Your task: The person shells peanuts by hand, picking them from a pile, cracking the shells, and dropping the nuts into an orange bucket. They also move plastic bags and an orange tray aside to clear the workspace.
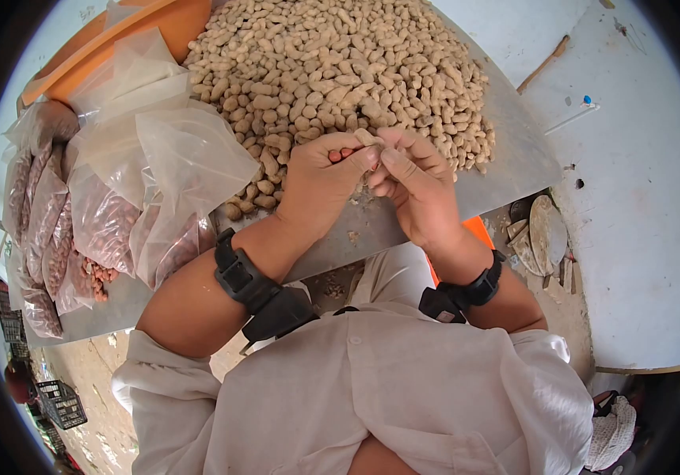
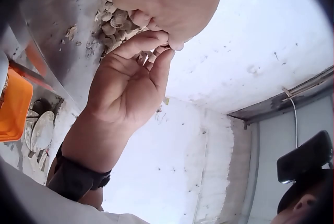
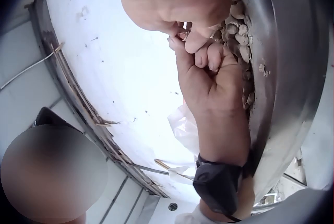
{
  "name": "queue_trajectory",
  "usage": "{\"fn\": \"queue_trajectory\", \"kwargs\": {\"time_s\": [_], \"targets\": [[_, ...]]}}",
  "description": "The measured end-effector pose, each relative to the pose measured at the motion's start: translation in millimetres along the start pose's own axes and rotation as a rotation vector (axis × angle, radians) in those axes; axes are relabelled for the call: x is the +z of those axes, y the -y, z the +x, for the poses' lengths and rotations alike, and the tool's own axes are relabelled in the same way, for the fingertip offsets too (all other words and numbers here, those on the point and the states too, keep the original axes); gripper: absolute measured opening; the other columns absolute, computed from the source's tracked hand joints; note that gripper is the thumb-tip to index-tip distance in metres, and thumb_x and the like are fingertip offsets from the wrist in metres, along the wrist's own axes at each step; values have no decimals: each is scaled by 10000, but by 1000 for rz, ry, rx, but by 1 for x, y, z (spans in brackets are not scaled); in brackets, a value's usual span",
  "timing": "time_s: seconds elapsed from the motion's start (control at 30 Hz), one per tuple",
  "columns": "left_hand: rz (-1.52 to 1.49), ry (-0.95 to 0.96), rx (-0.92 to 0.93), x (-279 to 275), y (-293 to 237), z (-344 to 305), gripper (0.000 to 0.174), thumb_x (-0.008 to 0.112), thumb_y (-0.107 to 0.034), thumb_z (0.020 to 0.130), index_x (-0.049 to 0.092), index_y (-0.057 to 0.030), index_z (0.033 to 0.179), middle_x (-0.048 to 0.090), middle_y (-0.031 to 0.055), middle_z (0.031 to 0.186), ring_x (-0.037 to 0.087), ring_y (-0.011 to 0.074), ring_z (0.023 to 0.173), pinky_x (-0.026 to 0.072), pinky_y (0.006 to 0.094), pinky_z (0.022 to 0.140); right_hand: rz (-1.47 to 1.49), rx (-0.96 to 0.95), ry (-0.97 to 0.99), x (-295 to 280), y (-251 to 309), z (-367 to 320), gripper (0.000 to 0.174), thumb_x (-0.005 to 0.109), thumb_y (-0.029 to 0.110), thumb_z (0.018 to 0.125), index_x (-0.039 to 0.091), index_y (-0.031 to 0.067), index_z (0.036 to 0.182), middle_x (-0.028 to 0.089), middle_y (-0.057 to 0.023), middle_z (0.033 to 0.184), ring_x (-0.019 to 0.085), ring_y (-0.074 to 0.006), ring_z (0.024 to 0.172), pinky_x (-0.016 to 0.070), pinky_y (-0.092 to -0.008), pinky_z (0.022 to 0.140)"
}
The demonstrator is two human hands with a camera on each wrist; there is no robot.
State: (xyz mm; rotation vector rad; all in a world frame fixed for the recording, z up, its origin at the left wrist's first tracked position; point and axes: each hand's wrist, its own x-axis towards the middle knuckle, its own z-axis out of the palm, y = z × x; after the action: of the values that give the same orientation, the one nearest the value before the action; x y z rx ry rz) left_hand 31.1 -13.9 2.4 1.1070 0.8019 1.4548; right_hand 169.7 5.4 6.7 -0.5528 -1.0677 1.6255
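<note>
My left hand (image 1: 318,180) and right hand (image 1: 423,188) meet fingertip to fingertip over the near edge of a large peanut pile (image 1: 340,63). Between their thumbs and fingers they pinch a peanut (image 1: 367,138) with a pale shell, partly covered by the fingertips. A few red kernels (image 1: 340,155) show in the curl of the left hand. The left wrist view has the right hand (image 2: 128,85) with its thumb and forefinger tips close together. In the right wrist view the left hand (image 3: 216,83) has its other fingers folded toward the palm.
The pile lies on a metal tabletop (image 1: 514,170). At left stand clear plastic bags (image 1: 106,218) of red kernels, with loose kernels (image 1: 100,277) beside them and an orange basin (image 1: 173,28) behind. Shell bits (image 1: 353,237) lie near the front edge. Below it is an orange container (image 2: 15,106).
</note>
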Motion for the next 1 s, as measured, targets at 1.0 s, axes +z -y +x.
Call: {"fn": "queue_trajectory", "kwargs": {"time_s": [1.0], "targets": [[145,-34,-42,-2,10,2,114,615,-59,804,626,43,853,526,-41,660,433,22,593,352,181,511,6,43,-93,3,-7,19,166,614,170,846,621,5,828,579,0,701,449,-53,527,330,-185,459]]}}
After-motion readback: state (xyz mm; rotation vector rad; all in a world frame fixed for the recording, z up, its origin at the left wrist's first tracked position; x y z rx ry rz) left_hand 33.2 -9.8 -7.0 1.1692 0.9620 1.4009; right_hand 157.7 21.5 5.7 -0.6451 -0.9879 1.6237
